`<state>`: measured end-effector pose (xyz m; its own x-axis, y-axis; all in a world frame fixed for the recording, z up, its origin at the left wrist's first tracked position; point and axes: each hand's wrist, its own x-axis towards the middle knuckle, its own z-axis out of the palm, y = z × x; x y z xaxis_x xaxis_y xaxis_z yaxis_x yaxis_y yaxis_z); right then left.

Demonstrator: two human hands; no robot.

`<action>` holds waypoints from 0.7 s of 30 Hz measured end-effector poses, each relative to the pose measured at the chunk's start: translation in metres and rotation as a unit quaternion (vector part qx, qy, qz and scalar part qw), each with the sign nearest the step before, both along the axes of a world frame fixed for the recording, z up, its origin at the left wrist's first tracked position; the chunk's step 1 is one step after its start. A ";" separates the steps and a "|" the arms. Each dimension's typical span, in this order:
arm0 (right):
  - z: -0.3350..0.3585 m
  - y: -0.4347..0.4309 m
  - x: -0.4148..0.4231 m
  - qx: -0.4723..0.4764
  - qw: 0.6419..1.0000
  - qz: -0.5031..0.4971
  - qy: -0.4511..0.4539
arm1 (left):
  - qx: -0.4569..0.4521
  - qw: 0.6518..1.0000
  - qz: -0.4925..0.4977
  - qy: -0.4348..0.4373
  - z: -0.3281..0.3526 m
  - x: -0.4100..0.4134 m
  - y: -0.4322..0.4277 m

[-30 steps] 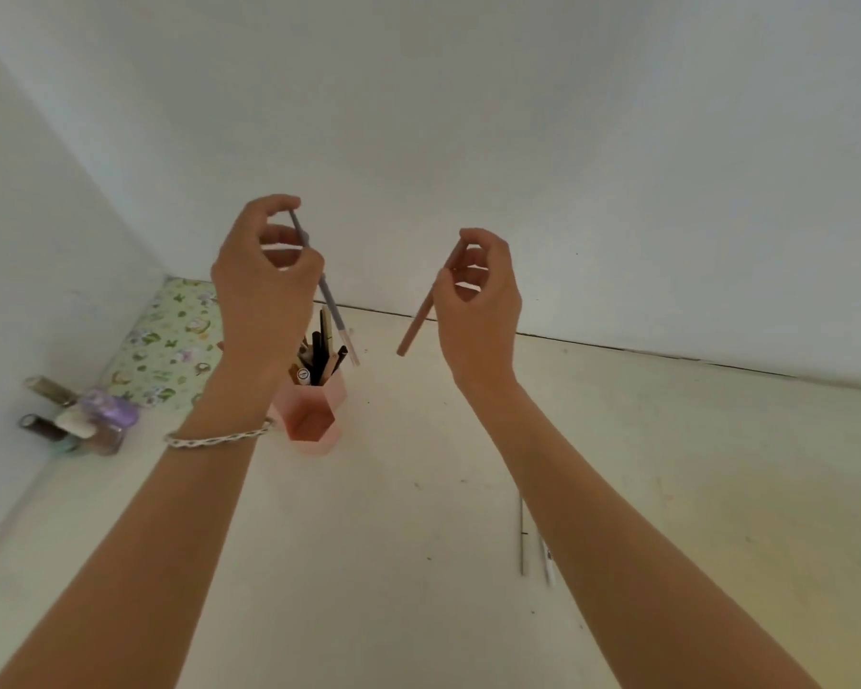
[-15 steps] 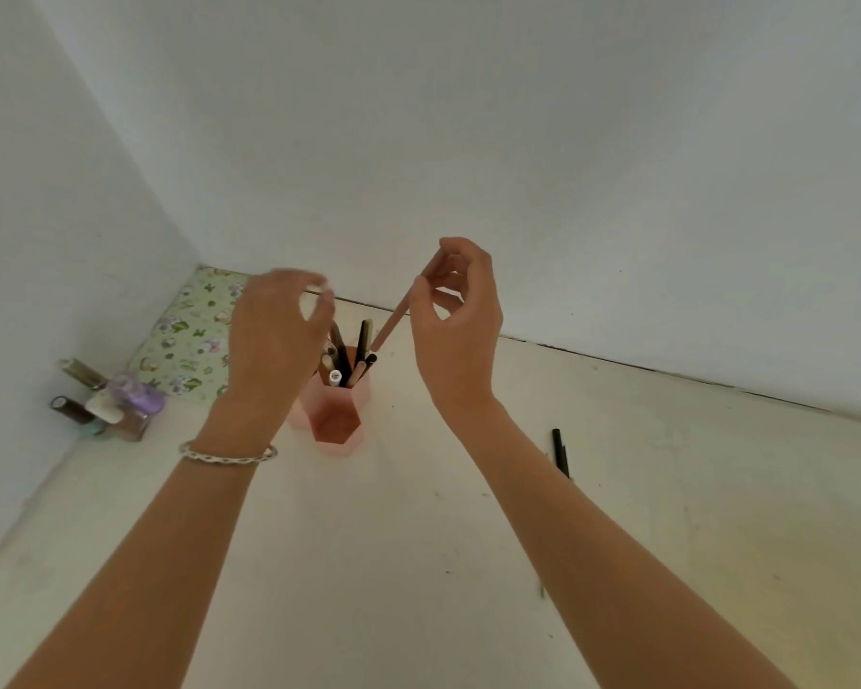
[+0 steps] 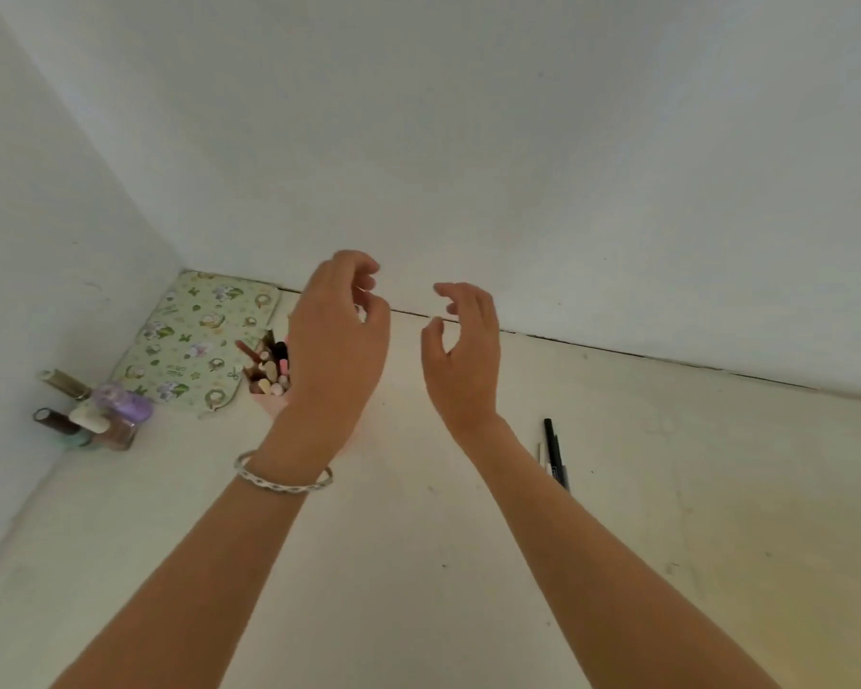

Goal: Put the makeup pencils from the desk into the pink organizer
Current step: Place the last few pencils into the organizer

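Both hands now empty — left hand (image 3: 336, 340) and right hand (image 3: 463, 350) fingers loosely spread, pencils released into pink organizer (image 3: 269, 402), black pencil (image 3: 553, 450) right of organizer — bare desk (image 3: 418, 564) between.

Two plain white walls (image 3: 468, 141) meet in a corner at the far left, above a cream table (image 3: 418, 564) — its top lightly speckled and turning yellowish toward the right. A dark seam runs where the table meets the back wall. Soft, even light falls throughout — no hard shadows.
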<state>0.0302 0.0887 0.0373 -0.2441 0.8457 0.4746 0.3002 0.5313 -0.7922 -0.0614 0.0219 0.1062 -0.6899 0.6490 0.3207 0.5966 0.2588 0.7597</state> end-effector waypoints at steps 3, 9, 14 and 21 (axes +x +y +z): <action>0.006 0.029 0.042 -0.082 0.994 -0.073 0.026 | -0.175 0.978 -0.106 -0.045 -0.033 0.058 0.019; -0.005 0.054 0.124 -0.163 0.973 -0.162 0.004 | -0.391 0.891 -0.211 -0.092 -0.106 0.146 0.034; -0.018 0.051 0.170 -0.202 0.961 -0.188 -0.022 | -0.425 0.882 -0.196 -0.059 -0.126 0.170 0.044; -0.039 0.041 0.193 -0.256 0.949 -0.174 -0.066 | -0.448 0.874 -0.186 -0.012 -0.124 0.182 0.054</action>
<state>0.2233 0.1299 -0.0020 0.0635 0.9974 -0.0350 0.5016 -0.0622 -0.8629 0.1202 0.0757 -0.0177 -0.3763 0.8132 -0.4440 0.7528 0.5477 0.3652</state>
